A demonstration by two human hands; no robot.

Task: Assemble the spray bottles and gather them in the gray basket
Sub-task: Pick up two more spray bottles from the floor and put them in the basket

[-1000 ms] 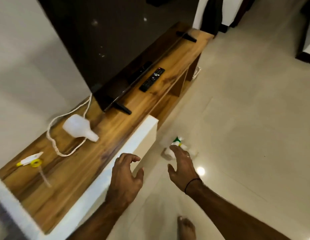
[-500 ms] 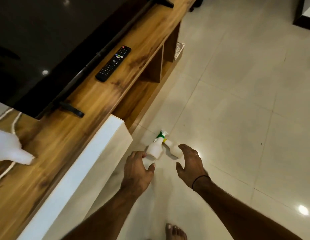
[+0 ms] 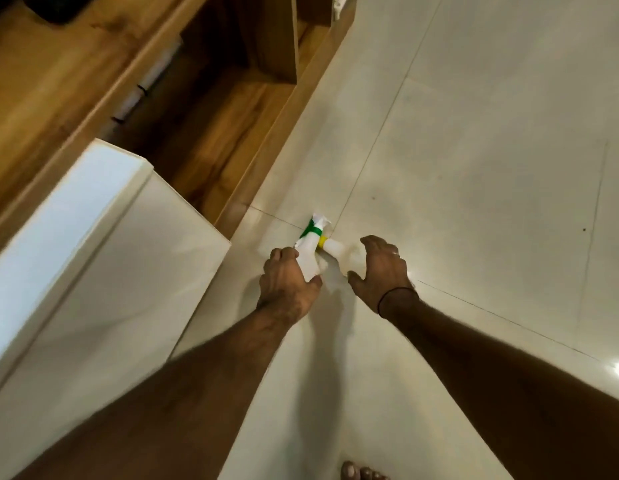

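Two white spray bottles lie on the tiled floor beside the wooden TV unit. The bottle with the green collar point(image 3: 309, 249) has my left hand point(image 3: 287, 284) wrapped around its body, thumb on its right side. The bottle with the yellow collar point(image 3: 335, 249) lies just to the right, nozzle against the green one. My right hand point(image 3: 382, 271) hovers over its body with fingers spread, and I cannot tell whether it touches. No gray basket is in view.
The wooden TV unit point(image 3: 76, 81) with an open shelf point(image 3: 228, 133) stands at upper left. A white cabinet block point(image 3: 93, 254) juts out at left, close to my left arm. Pale floor tiles point(image 3: 474, 168) stretch to the right. My toes point(image 3: 360, 472) show at the bottom edge.
I have leaned down toward the floor. My left hand has closed around the green-collared bottle, and my right hand has come over the yellow-collared one. The TV and remote have left the view.
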